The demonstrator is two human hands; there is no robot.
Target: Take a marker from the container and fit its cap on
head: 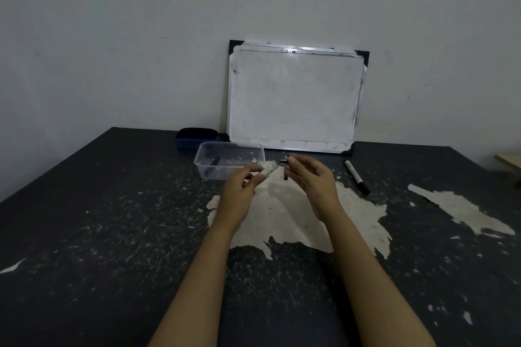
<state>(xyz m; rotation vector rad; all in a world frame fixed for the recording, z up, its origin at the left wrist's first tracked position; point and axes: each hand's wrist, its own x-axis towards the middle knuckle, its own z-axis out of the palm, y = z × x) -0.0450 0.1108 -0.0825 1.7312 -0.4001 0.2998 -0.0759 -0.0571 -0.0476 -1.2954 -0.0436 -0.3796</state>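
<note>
My left hand (239, 189) pinches a small whitish wad, seemingly crumpled tissue (270, 168), between thumb and fingers above the dark table (112, 220). My right hand (308, 180) is just to its right and grips a small dark object (284, 168); what that object is I cannot make out. Both hands hover close together in front of a clear plastic container (229, 159) that has a dark pen-like item inside.
A small whiteboard (294, 98) leans on the wall at the table's back. A dark eraser (196, 137) lies left of it. A black marker (356, 177) lies to the right of my hands. The tabletop's coating is peeled in pale patches (296, 222).
</note>
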